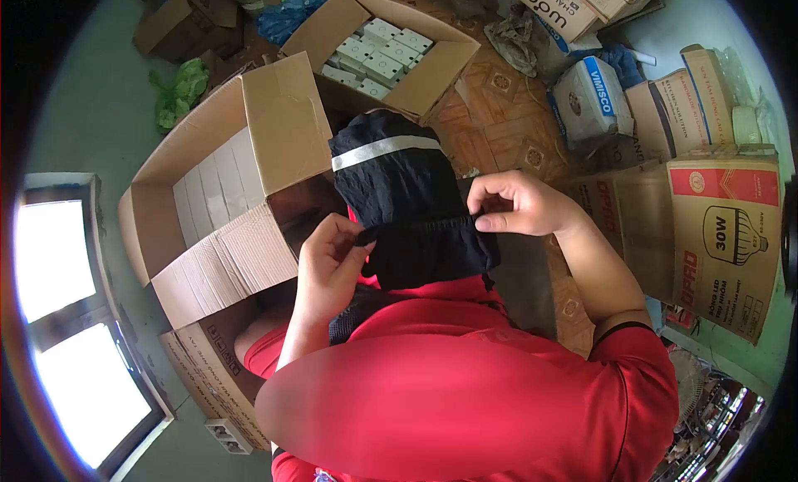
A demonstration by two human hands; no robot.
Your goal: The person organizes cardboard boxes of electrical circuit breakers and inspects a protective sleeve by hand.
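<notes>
A black cloth garment (pixel 399 183) with a white stripe across its far end lies over my lap. A gathered seam or band runs across it between my hands. My left hand (pixel 328 262) pinches the near left edge of the fabric at one end of that band. At the other end, my right hand (pixel 519 204) grips the cloth between thumb and fingers. The garment hangs in loose folds below the band, and what lies under it is mostly hidden.
An open carton (pixel 274 125) with white boxes stands to the left. Beyond it, another carton (pixel 449 75) holds several white square boxes. A 30W bulb carton (pixel 723 241) and a VIMISCO box (pixel 590 104) are at right. Two bright windows (pixel 83 316) are on the left.
</notes>
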